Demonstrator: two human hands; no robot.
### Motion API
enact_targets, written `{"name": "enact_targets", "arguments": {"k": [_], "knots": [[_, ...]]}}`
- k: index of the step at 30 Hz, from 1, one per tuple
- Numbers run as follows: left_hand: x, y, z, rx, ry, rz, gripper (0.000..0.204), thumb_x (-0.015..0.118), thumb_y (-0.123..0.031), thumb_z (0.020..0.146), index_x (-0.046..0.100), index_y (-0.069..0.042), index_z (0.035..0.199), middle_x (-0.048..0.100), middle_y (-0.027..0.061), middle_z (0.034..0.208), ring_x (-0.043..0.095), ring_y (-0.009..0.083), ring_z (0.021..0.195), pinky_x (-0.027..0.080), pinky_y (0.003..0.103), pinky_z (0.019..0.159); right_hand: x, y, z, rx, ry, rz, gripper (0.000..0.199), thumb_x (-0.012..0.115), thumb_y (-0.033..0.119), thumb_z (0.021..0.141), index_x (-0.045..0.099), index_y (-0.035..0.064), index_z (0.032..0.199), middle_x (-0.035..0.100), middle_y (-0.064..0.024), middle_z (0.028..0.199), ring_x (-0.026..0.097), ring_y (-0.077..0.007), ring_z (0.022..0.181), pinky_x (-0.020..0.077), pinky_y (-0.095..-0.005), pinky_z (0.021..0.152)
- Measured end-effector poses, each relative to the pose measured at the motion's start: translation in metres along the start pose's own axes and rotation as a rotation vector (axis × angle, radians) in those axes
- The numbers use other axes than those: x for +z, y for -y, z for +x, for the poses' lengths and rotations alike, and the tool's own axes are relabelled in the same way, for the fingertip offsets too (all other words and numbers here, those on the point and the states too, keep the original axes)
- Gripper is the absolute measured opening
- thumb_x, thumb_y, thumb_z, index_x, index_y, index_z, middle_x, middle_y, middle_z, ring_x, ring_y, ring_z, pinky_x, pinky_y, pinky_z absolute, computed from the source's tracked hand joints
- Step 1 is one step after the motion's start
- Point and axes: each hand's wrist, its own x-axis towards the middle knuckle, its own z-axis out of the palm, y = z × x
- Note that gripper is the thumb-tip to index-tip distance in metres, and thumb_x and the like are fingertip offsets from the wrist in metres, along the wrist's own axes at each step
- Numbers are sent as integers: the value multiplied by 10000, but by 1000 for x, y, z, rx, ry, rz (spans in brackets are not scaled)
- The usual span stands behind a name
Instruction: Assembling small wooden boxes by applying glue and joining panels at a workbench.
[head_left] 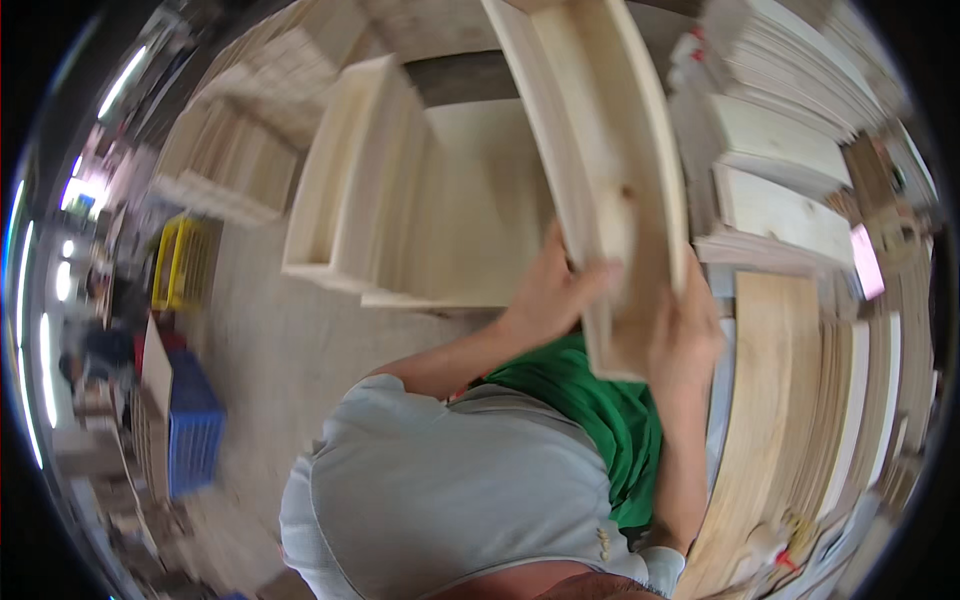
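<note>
A long, narrow wooden box (610, 130), open on top, is held up in front of me, its near end tilted toward my body. My left hand (560, 285) grips its left wall, with the thumb over the rim. On the right wall, near the close end, my right hand (687, 325) is closed around the side; motion blurs its fingers a little. Beyond and to the left stand similar wooden boxes (345, 180), pressed together in a row on a flat wooden board (485, 170).
Stacked wooden panels (780, 140) rise at my right, with long boards (765, 370) standing nearer. More wood piles (225, 155) stand at the far left. A yellow crate (180, 262) and a blue crate (195, 425) sit on the floor at left. A lit phone-like screen (867, 262) is at right.
</note>
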Motion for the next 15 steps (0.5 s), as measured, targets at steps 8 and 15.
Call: {"name": "enact_targets", "arguments": {"k": [8, 15], "knots": [[-214, -102, -36, -250, -744, 641, 412, 611, -286, 765, 654, -3, 1061, 659, 141, 1018, 595, 238, 978, 450, 330, 849, 67, 81, 23, -260, 337, 619, 406, 690, 114, 805, 553, -54, 1148, 614, -232, 1080, 618, -371, 955, 514, -391, 806], [-338, -126, -5, -391, -473, 453, 370, 578, -160, 756, 599, 50, 1060, 656, 130, 911, 649, 194, 758, 523, 297, 678, 69, 30, -4, 63, 479, 717, 301, 643, 29, 844, 574, -23, 1133, 662, -188, 928, 666, -313, 816, 532, -371, 675]]}}
